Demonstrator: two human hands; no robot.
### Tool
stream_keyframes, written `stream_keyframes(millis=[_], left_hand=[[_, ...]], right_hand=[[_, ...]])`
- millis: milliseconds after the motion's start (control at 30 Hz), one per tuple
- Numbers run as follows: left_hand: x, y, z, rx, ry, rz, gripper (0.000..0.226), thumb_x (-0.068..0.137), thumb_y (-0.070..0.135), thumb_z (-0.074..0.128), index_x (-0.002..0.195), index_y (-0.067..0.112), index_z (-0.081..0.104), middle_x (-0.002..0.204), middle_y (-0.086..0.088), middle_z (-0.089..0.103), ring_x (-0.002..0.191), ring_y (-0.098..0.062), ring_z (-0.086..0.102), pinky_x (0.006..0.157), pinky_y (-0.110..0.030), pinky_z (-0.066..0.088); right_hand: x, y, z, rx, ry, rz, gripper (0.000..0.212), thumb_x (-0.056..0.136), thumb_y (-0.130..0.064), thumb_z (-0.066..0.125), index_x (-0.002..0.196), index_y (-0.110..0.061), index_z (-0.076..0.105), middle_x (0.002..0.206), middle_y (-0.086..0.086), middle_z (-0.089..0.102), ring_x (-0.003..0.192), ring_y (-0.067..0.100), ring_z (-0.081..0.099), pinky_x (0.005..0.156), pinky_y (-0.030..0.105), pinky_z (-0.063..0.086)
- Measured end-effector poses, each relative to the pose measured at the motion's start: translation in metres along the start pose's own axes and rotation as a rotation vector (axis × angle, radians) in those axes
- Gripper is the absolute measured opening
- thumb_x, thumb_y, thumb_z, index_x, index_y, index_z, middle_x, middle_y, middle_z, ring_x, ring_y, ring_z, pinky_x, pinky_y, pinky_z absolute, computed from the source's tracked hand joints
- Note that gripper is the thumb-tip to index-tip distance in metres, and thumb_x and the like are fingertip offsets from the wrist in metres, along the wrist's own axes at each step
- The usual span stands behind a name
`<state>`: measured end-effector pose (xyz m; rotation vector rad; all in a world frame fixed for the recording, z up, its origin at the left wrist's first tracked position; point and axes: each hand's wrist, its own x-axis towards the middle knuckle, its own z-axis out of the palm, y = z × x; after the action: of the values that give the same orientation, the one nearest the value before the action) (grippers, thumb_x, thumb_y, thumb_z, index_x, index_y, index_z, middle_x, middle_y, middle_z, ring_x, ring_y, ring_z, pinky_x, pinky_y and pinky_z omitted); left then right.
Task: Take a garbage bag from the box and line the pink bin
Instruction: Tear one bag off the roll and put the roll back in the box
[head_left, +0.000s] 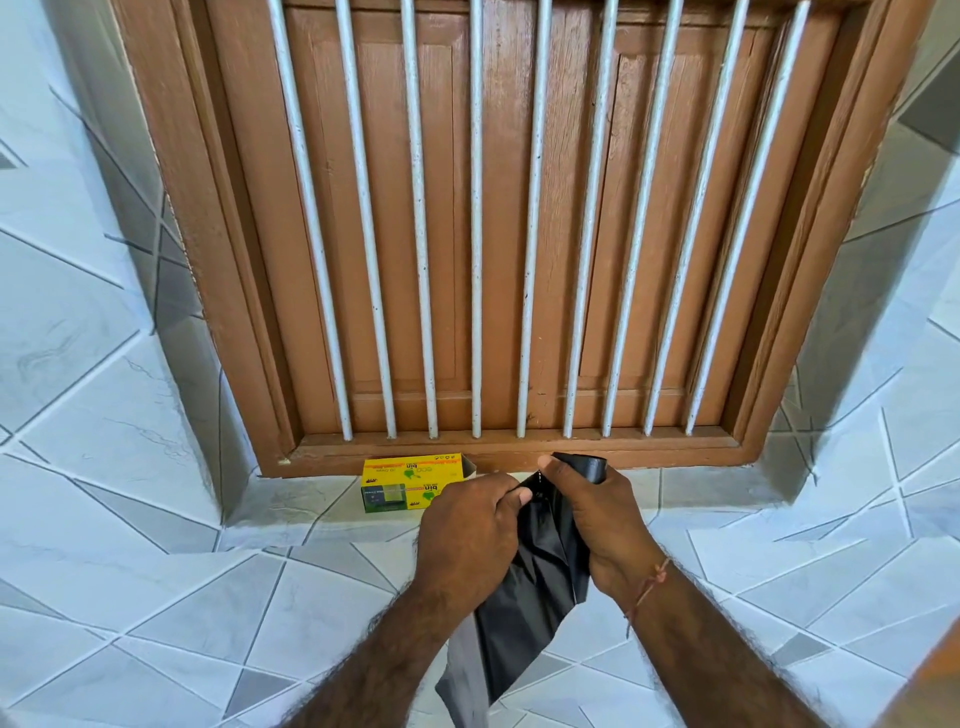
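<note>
- Tiled ledge (291, 512): runs below a brown wooden window frame (223, 291) fitted with white vertical bars (476, 218); the wooden shutters behind the bars are shut.
- Box (402, 486): yellow and green carton, lying on the ledge against the bottom rail of the window frame, left of centre. Its right end flap stands open. Printing on it appears upside down from this view.
- Left hand (470, 535): held above the front edge of the ledge, just right of the box and partly covering its near right corner. Grip is clamped on the upper edge of the garbage bag, thumb and fingers pinching the black film.
- Garbage bag (524, 623): black plastic, out of the box, held between both hands. It hangs down from the grips between the forearms, creased and not opened out, its lower end reaching the bottom edge of the view.
- Right hand (597, 519): touching or very nearly touching the left hand. Grip is closed around the bag's top portion, a fold of which sticks up above the fingers. A thin thread band (647, 590) sits on the wrist.
- Pink bin: not in view.
</note>
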<state>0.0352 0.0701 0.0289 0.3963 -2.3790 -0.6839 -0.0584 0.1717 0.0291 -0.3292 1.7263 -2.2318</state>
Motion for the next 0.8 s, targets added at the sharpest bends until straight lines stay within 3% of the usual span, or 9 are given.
stream_keyframes(millis=[200,267,333,400,467,533,600,700,800], left_hand=[[-0.005,-0.035,-0.036,-0.120,0.157,-0.137,0.025,0.092,0.026,0.057,0.070,0.015,0.061,0.062,0.003,0.060,0.063,-0.022,0.055,0.061,-0.036,0.044],[-0.004,-0.066,-0.056,-0.066,0.049,-0.194,0.032,0.092,0.027,0.057,0.061,0.021,0.055,0.058,0.004,0.056,0.063,-0.021,0.054,0.061,-0.035,0.041],[-0.007,-0.087,-0.067,0.091,-0.183,-0.239,0.031,0.093,0.033,0.056,0.062,0.028,0.056,0.066,0.006,0.061,0.069,-0.018,0.059,0.064,-0.032,0.043],[-0.011,-0.096,-0.068,0.214,-0.333,-0.277,0.019,0.091,0.045,0.055,0.085,0.031,0.068,0.093,0.005,0.072,0.084,-0.016,0.064,0.075,-0.030,0.050],[-0.010,-0.094,-0.062,0.293,-0.369,-0.285,0.033,0.088,0.055,0.053,0.113,0.036,0.065,0.119,0.008,0.069,0.103,-0.017,0.064,0.088,-0.032,0.050],[-0.004,-0.087,-0.051,0.367,-0.370,-0.237,0.046,0.087,0.059,0.051,0.128,0.037,0.056,0.132,0.010,0.062,0.115,-0.017,0.060,0.096,-0.034,0.048],[0.008,-0.077,-0.038,0.461,-0.362,-0.139,0.047,0.088,0.054,0.053,0.132,0.037,0.051,0.135,0.008,0.059,0.118,-0.020,0.058,0.095,-0.035,0.048],[0.031,-0.068,-0.020,0.572,-0.343,-0.022,0.038,0.089,0.038,0.056,0.126,0.035,0.049,0.128,-0.002,0.055,0.105,-0.030,0.063,0.084,-0.041,0.055],[0.054,-0.063,-0.008,0.660,-0.374,0.047,0.043,0.084,0.027,0.063,0.124,0.029,0.050,0.130,-0.009,0.046,0.095,-0.036,0.065,0.072,-0.040,0.054]], right_hand=[[0.036,-0.018,-0.063,0.156,0.331,0.148,0.043,0.074,-0.020,0.077,0.106,0.003,0.060,0.081,0.022,0.063,0.066,0.032,0.062,0.064,0.046,0.058],[0.044,-0.023,-0.091,0.206,0.349,0.115,0.049,0.069,-0.030,0.080,0.106,-0.003,0.063,0.086,0.020,0.064,0.063,0.030,0.064,0.062,0.043,0.057],[0.049,-0.024,-0.106,0.260,0.324,0.132,0.050,0.063,-0.041,0.083,0.098,-0.012,0.064,0.080,0.014,0.064,0.058,0.027,0.065,0.061,0.044,0.057],[0.045,-0.025,-0.108,0.340,0.236,0.198,0.035,0.069,-0.041,0.078,0.086,-0.015,0.064,0.071,0.008,0.063,0.053,0.024,0.064,0.060,0.042,0.058],[0.038,-0.023,-0.102,0.441,0.097,0.274,0.012,0.073,-0.028,0.067,0.072,-0.018,0.061,0.067,0.003,0.061,0.054,0.021,0.062,0.062,0.036,0.057],[0.034,-0.016,-0.096,0.484,-0.032,0.298,0.004,0.067,-0.017,0.059,0.068,-0.019,0.056,0.073,0.003,0.057,0.066,0.024,0.057,0.069,0.038,0.055],[0.031,-0.009,-0.090,0.461,-0.103,0.285,0.014,0.069,-0.010,0.057,0.081,-0.017,0.054,0.082,0.008,0.053,0.078,0.029,0.055,0.079,0.047,0.054],[0.031,-0.002,-0.078,0.401,-0.113,0.277,0.024,0.079,-0.005,0.062,0.100,-0.012,0.053,0.095,0.012,0.052,0.100,0.036,0.051,0.100,0.054,0.044],[0.029,0.001,-0.071,0.357,-0.148,0.210,0.024,0.071,-0.006,0.073,0.088,-0.014,0.059,0.089,0.012,0.057,0.093,0.029,0.054,0.091,0.044,0.045]])
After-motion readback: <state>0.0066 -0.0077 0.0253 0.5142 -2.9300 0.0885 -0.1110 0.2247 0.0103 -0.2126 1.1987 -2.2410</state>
